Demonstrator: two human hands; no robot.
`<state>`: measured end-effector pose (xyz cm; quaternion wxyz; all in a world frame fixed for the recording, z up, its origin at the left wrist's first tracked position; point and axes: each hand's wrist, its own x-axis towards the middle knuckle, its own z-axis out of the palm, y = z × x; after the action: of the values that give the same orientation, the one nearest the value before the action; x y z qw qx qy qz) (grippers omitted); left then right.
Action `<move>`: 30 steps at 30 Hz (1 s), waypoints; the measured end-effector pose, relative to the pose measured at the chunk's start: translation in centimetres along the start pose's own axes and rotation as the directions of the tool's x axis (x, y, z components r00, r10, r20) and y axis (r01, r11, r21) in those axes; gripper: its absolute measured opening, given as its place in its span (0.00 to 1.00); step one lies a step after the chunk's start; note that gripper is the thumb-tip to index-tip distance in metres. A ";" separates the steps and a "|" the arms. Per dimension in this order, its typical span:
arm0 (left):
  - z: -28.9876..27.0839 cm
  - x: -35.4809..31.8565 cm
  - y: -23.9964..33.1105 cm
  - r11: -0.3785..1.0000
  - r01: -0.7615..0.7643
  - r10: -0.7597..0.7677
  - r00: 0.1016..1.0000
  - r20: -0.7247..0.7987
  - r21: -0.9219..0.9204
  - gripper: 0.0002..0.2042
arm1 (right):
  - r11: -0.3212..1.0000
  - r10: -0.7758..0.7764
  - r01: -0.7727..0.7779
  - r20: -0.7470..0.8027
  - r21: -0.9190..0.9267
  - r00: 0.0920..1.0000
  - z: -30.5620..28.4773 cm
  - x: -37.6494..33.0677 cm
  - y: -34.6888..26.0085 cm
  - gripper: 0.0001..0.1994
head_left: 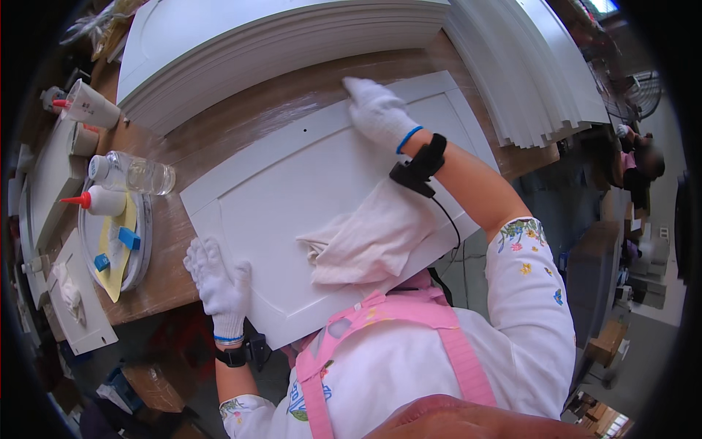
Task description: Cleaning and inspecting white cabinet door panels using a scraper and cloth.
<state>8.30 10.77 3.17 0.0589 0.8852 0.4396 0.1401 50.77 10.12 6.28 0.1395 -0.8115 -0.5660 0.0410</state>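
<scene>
A white cabinet door panel (pixel 285 201) with a raised frame lies tilted before me, its near edge close to my body. My left hand (pixel 219 285), in a white knit glove, is at its left edge, fingers apart and thumb over the frame. My right hand (pixel 379 113), gloved likewise, is at the panel's far edge with a finger stretched away from me; the other fingers are partly hidden. Nothing shows in either hand. A crumpled off-white cloth (pixel 376 238) lies on the panel below my right forearm. A small dark dot marks the far frame rail.
Stacked white panels (pixel 292 51) stand beyond the door, with more (pixel 526 73) at the far right. On the left are a clear bottle (pixel 150 175), a red-tipped squeeze bottle (pixel 106 201), a paper cup (pixel 93 104) and blue blocks (pixel 129 238) on a round tray (pixel 146 252).
</scene>
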 end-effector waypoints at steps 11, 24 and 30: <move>-1.2 -6.8 2.5 0.393 0.563 -0.498 0.795 0.346 -0.727 0.24 | 0.988 -0.009 0.059 0.331 -0.141 0.944 1.6 -0.7 -9.3 0.15; 0.7 -8.2 2.9 0.071 0.626 -0.144 0.777 0.613 -0.776 0.24 | 0.923 0.331 -0.299 0.102 -0.242 0.938 0.8 -1.0 -5.0 0.15; -0.9 -6.9 3.6 0.223 0.658 -0.093 0.749 0.656 -0.719 0.23 | 0.984 -0.163 0.176 0.396 0.002 0.904 6.7 -3.1 -21.9 0.15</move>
<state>6.81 3.04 3.45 0.6923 0.5465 0.4559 0.1197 28.32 15.49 5.56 0.0120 -0.7365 -0.6514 0.1819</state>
